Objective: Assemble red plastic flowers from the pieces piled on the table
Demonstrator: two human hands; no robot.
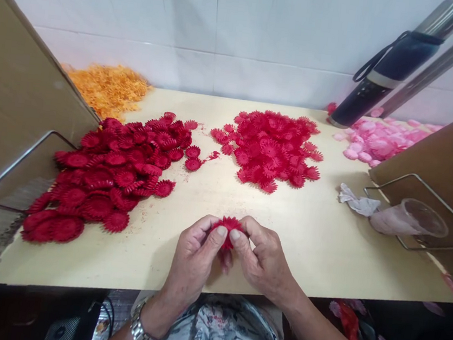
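Note:
Near the front edge of the table, a red flower-shaped piece [229,225] with pointed petals is pinched between both my hands. My left hand [196,254] grips its left side, thumb on top, with a metal watch on that wrist. On the other side my right hand [263,259] holds it the same way, thumb tip close to the left one. The fingers beneath are partly hidden. To the left lies a heap of dark red stacked flower pieces [100,177]. Beyond my hands is a pile of brighter red, separate-looking flower pieces [270,147].
Cardboard panels [22,59] stand at both sides, with bent metal wires. Orange shreds [107,88] lie at the back left, pink petals [385,139] at the back right. A dark flask [388,74] leans by the tiled wall. A plastic cup [392,219] lies tipped beside crumpled tissue [358,200].

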